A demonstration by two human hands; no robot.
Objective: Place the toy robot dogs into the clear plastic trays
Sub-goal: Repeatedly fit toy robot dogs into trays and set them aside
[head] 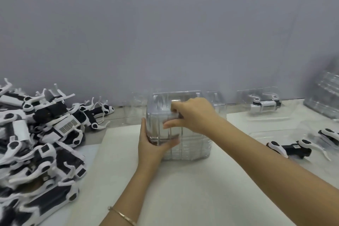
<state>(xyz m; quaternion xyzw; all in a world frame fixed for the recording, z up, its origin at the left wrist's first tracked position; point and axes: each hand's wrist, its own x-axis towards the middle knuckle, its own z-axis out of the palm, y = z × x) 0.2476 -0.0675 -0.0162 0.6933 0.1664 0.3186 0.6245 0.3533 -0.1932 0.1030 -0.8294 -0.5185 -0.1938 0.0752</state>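
At the far left I see the heap of toy robot dogs [42,139] on the tabletop [117,118]; they lie over each other, legs in all directions, close to reach for picking, I think. Beside it a white sheet [183,189] covers the work area. On this sheet, in the middle, stands the stack of clear trays [192,148]. The left grip [150,145] holds the stack at its left side, palm against the wall of it and thumb across the front; I judge it steadies the stack so it does not slide. The right grip [192,113] is closed on the top tray [183,94] from above, fingers curled over its edge and thumb below; probably it wants to peel one tray free from the nested ones, which stick together easily. Further right, near the wall, one filled tray [244,97] already contains a dog; nearer to me a second dog [289,147] lies in another tray, with a third partly seen at the edge. At the far right more empty trays [326,97] lean, blurred. So no dog is in either grip now; a free tray comes first.
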